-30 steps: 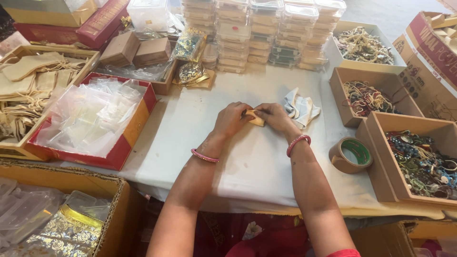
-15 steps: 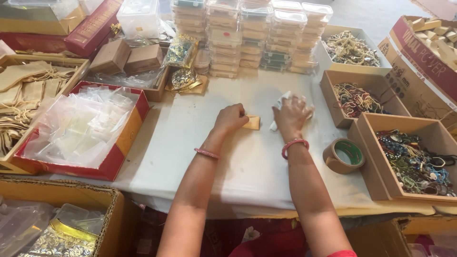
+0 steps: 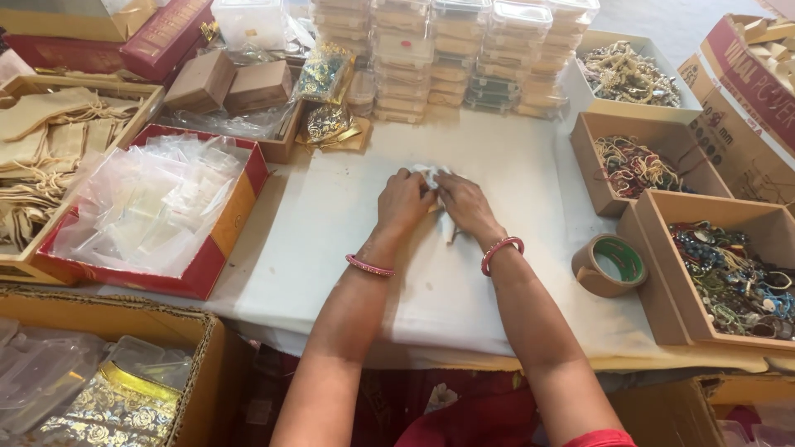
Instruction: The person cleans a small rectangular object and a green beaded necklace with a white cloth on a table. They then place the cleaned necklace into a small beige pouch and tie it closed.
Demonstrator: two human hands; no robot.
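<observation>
Hands, left and right, together pinch crinkly clear plastic pouches on a smooth white tablecloth.

Red tray box left of the white cloth, full of clear plastic pouches. Stacks of clear lidded plastic boxes along the far edge. Two small brown cardboard boxes far left, gold-patterned packets beside them. Open kraft boxes of jewellery on the right. Red printed carton at far right.
</observation>
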